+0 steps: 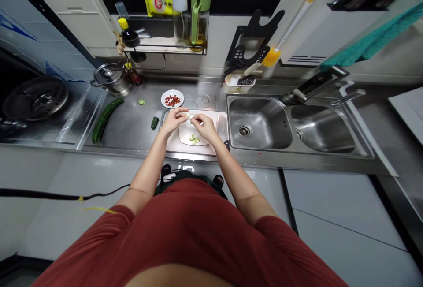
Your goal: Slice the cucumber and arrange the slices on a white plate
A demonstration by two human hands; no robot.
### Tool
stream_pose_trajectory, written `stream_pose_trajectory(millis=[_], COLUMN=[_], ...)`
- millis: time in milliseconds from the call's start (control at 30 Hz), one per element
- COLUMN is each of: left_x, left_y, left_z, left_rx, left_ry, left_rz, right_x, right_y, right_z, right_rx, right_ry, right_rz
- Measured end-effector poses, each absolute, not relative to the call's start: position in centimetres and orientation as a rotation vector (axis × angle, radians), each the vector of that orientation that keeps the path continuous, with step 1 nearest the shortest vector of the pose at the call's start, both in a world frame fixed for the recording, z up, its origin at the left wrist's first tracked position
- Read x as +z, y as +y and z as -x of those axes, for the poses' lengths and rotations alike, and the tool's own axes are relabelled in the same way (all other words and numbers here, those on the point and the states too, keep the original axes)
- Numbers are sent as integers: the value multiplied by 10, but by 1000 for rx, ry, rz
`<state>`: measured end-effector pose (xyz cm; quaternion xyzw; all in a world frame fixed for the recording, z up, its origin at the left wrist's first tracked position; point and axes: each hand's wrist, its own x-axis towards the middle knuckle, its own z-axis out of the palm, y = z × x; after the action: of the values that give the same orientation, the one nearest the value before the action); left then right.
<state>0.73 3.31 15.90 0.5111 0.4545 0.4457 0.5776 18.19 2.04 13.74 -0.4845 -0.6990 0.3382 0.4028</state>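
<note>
My left hand (pixel 172 120) and my right hand (pixel 204 127) meet above a white plate (pixel 185 132), their fingertips pinching a pale green cucumber slice (pixel 188 116) from both sides. On the plate lie thin cucumber slices (pixel 194 139) fanned into a pinwheel. The plate rests on a pale cutting board (pixel 221 124). A short dark green cucumber piece (pixel 154 122) lies left of the board, with a single round slice (pixel 142 102) farther back. A long whole cucumber (pixel 104 120) lies at the left. A small plate of chopped red chili (pixel 172 99) stands behind the board.
A steel double sink (pixel 256 121) lies right of the board, under a tall faucet (pixel 313 86). A steel pot (pixel 112 79) and bottles stand at the back left. A gas burner (pixel 35 98) sits at the far left. The steel counter's front edge (pixel 132 149) runs below.
</note>
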Motion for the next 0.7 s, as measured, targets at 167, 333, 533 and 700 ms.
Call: stream_pose_trajectory(millis=[167,333,533,700], left_x=[133,105,82,69], left_y=[45,56,63,66], left_z=[2,9,11,11], left_rx=[977,902,815,736], left_ry=[1096,1136,1254,1428], left_rz=[-1241,-1265,-1302,-1405], right_x=[123,101,76,65], right_y=[29,36,43,49], right_z=[-177,-169,-161,-155], right_rx=[887,944,944,963], right_ry=[-1868,-1952,-2037,-2108], right_rz=[1314,1416,1534,1613])
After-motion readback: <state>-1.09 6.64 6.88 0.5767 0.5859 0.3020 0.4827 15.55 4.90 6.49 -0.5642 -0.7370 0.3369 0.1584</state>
